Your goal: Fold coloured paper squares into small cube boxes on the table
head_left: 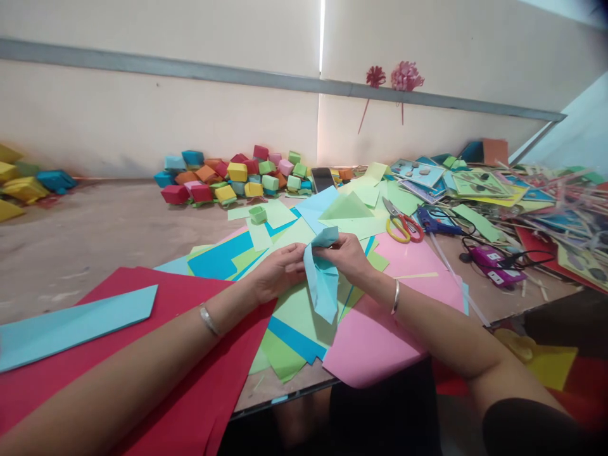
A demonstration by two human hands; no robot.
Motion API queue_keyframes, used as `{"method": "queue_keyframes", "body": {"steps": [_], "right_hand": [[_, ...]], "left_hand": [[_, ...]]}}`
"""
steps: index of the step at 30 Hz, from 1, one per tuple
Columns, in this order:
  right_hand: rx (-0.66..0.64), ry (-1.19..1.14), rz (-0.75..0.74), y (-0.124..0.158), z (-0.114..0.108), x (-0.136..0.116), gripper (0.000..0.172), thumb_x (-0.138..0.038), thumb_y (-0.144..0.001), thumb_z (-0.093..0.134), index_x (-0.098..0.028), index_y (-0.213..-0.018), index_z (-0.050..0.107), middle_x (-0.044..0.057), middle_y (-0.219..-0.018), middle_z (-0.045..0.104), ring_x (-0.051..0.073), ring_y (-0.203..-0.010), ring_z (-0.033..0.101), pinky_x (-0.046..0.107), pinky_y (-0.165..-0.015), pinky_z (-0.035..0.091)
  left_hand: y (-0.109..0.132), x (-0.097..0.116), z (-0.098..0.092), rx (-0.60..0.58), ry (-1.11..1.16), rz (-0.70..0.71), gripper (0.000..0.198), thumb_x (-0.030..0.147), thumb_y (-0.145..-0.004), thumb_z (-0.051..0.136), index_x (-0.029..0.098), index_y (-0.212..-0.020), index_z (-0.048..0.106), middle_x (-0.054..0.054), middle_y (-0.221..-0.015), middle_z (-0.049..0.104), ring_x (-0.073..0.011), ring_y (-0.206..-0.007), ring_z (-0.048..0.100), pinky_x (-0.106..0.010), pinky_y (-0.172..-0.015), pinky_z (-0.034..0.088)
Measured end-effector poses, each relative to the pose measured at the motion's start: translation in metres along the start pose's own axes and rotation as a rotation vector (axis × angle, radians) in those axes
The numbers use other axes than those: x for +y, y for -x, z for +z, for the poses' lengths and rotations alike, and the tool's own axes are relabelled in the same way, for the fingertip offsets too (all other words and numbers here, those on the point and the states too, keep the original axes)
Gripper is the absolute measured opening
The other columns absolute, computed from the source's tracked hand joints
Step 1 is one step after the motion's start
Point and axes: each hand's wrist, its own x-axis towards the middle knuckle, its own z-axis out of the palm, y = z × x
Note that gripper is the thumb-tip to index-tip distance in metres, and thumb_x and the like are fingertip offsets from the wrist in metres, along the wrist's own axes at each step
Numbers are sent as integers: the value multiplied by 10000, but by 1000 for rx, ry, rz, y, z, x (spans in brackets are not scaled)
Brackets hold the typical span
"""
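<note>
Both hands meet at the middle of the table over a pile of coloured paper sheets. My left hand (278, 272) pinches the left edge of a folded light blue paper (322, 278). My right hand (346, 256) grips the same paper at its upper right, fingers closed on it. The paper hangs down between the hands in a long folded point. A silver bangle sits on each wrist. Under the hands lie a green sheet (297, 313), a pink sheet (370, 342) and a large red sheet (190, 386).
A heap of folded paper cubes (237, 174) lies at the back. One green cube (258, 215) stands alone. Scissors (401, 225), a blue glue gun (434, 221) and a purple device (494, 265) lie right, beside cluttered cards. A blue strip (71, 323) lies left.
</note>
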Motion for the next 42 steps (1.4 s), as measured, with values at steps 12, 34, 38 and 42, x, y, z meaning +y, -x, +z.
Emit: {"method": "queue_keyframes", "body": {"steps": [12, 34, 38, 42], "right_hand": [[-51, 237, -245, 0, -8, -15, 153, -328, -724, 697, -180, -712, 659, -24, -644, 585, 105, -595, 510, 252, -577, 415], [74, 515, -225, -2, -10, -19, 78, -233, -635, 595, -202, -639, 523, -55, -603, 448, 106, -598, 401, 246, -582, 328], [66, 638, -310, -2, -11, -23, 115, -201, -636, 589, -208, -632, 474, -44, -636, 472, 116, -631, 424, 250, -628, 345], [-12, 777, -408, -1, -14, -28, 140, -169, -666, 582, -212, -652, 449, -33, -657, 476, 125, -652, 439, 252, -650, 338]], "left_hand": [[-8, -1, -8, -118, 141, -158, 194, 227, -909, 673, 88, -1039, 713, -115, -874, 774, -205, -732, 734, -303, -717, 605], [-6, -6, -10, -22, 38, -135, 208, 247, -930, 639, 84, -1012, 739, -126, -897, 768, -226, -806, 733, -333, -784, 605], [-6, -6, -10, -35, 55, -128, 161, 216, -916, 658, 90, -945, 754, -98, -836, 769, -185, -708, 713, -290, -714, 599], [-5, -7, -8, -47, 65, -122, 136, 198, -907, 669, 102, -875, 759, -78, -785, 766, -165, -661, 702, -256, -665, 585]]}}
